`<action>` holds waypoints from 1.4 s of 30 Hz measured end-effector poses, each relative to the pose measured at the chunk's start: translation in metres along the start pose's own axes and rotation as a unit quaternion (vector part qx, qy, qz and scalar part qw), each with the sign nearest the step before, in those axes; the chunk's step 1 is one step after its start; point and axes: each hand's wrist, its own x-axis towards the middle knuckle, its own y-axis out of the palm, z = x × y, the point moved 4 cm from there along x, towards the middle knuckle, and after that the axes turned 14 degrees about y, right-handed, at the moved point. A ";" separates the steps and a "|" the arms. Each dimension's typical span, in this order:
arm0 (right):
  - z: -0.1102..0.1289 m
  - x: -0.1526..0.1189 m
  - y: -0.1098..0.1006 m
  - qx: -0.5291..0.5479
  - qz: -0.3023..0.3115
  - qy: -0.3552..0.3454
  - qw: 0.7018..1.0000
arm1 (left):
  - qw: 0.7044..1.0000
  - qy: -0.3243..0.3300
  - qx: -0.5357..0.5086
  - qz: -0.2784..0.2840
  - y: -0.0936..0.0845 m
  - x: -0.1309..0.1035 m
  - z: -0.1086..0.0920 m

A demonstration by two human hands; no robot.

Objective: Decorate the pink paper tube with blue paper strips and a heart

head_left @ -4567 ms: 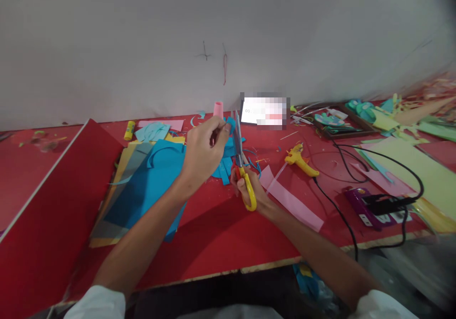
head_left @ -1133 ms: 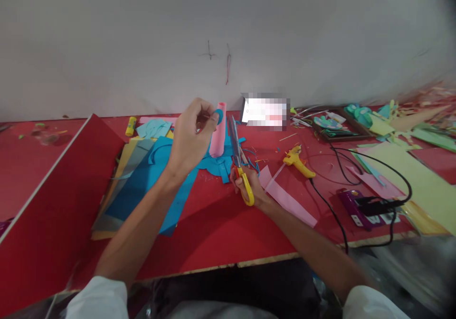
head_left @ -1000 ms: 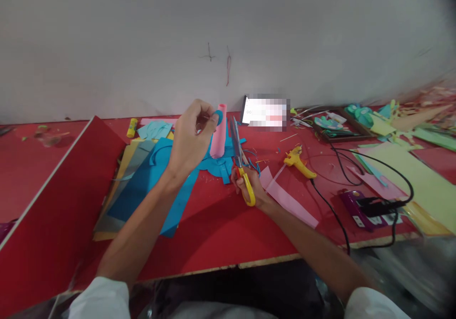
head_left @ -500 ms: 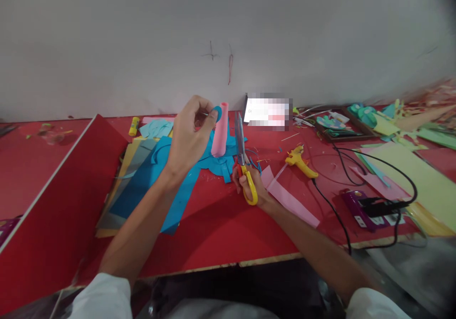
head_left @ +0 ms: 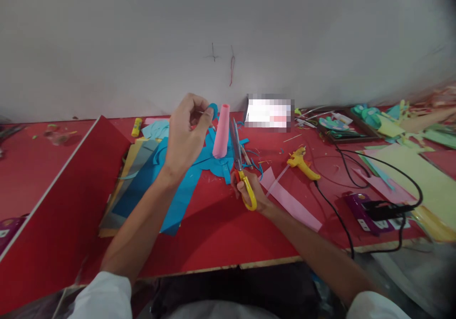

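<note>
Between thumb and fingers, my left hand [head_left: 188, 133] pinches a small round piece of blue paper [head_left: 213, 111], held up above the table. My right hand [head_left: 251, 186] grips a pair of scissors [head_left: 246, 188] with yellow and red handles, blades pointing up and away from me. A pink paper tube [head_left: 221, 131] stands slightly tilted between the hands, on blue paper cutouts [head_left: 219, 167] that lie flat. The scissor blades are just right of the tube; whether they touch it I cannot tell.
Stacked blue, grey and yellow sheets [head_left: 142, 186] lie left, beside an upright red board [head_left: 67, 209] and a glue stick [head_left: 136, 127]. To the right are a yellow glue gun [head_left: 302, 163], pink strip [head_left: 292, 200], purple power box [head_left: 366, 214] with black cables, and brown tray [head_left: 356, 136].
My left hand has shifted slightly left with the blue paper piece, away from the pink tube. The scissors have tilted more to the left, their tips now nearer the tube.
</note>
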 end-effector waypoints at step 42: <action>0.012 -0.008 0.008 0.002 0.022 0.024 0.999 | 0.998 -0.028 0.034 0.037 0.011 -0.008 -0.002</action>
